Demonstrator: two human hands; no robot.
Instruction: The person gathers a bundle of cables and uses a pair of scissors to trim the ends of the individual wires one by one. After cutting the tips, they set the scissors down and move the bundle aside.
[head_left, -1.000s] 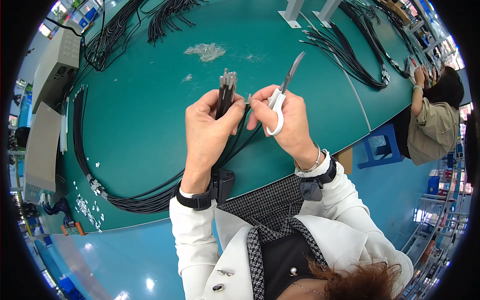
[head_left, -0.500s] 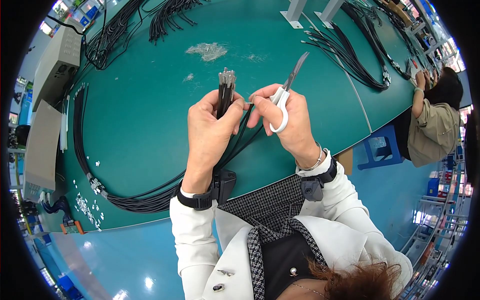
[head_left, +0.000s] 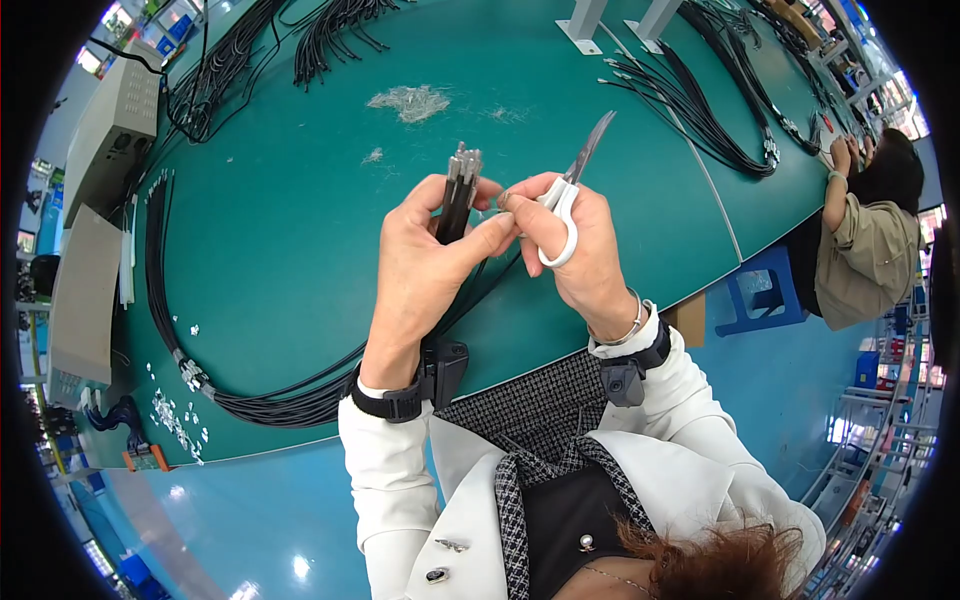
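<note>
Over the green surface point(head_left: 300, 250), middle of the frame: your two hands meet, raised clear of it.
Left hand point(head_left: 425, 265): fingers wrapped tight around a bundle of black cables point(head_left: 458, 195), stripped ends pointing up.
Right hand point(head_left: 570, 250): fingers through the white loops of the scissors point(head_left: 568, 190), blades pressed together and aimed toward the upper right; fingertips touch the left thumb.
Cable handling: judged light and limp; the ends will likely splay unless you grip just below them, as you do now.
Scissors: stiff, sharp-tipped; hold them by the loops.
Cable tails: they drop from your left hand and join the black loom point(head_left: 190, 370) curving along the lower left.
Scraps: pale trimmings point(head_left: 408, 100) at upper centre, white bits point(head_left: 175, 420) at lower left.
Boxes: grey units point(head_left: 105, 130) at upper left; any labels are too small to tell.
Upper right: another person's sleeve point(head_left: 860, 255).
</note>
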